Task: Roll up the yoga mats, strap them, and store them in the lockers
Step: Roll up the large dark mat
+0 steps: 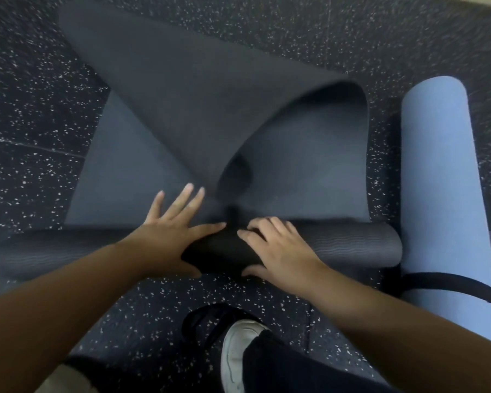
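Nearest, a white shoe (240,353) stands on the speckled floor (34,114). Beyond it, the dark mat (182,103) lies partly rolled crosswise. The left hand (167,234) presses flat on the roll, fingers straight and spread. The right hand (278,248) curls over the roll, gripping it. Farther out, the unrolled portion is twisted and lifted. Right of it lies a rolled blue mat (442,177) bound by a black strap (448,285).
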Available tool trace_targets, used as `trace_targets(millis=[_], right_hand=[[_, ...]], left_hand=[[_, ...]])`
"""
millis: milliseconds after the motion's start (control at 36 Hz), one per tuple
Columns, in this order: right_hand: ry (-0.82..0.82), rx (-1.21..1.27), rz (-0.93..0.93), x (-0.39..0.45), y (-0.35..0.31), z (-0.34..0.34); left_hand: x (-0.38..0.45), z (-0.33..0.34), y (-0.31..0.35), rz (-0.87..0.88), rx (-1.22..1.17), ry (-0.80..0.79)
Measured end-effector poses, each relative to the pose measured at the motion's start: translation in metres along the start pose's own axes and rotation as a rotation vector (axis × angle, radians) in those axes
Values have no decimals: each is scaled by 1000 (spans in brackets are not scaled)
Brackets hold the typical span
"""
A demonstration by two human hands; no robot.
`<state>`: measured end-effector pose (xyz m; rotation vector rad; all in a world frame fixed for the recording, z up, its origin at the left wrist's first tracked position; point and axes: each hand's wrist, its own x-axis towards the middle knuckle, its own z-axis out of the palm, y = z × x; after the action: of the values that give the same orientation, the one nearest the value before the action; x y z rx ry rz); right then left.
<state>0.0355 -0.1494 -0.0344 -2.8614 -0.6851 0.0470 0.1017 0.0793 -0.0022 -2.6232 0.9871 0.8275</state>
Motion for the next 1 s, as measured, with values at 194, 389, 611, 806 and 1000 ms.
trace_targets(millis=[194,389,611,806,1000], right_hand=[[-8,2,-10,9,9,0],[-95,37,154,24,9,-7],[-262,18,360,59,19,-20],[-197,-71,278,66,14,-26],[-90,-88,222,48,17,-17]], left_hand=[[7,-3,6,2,24,6],[8,9,2,-124,-182,51],[11,11,15,-143,-167,129],[20,8,14,-156,-135,105],[34,-2,4,-169,-179,101]])
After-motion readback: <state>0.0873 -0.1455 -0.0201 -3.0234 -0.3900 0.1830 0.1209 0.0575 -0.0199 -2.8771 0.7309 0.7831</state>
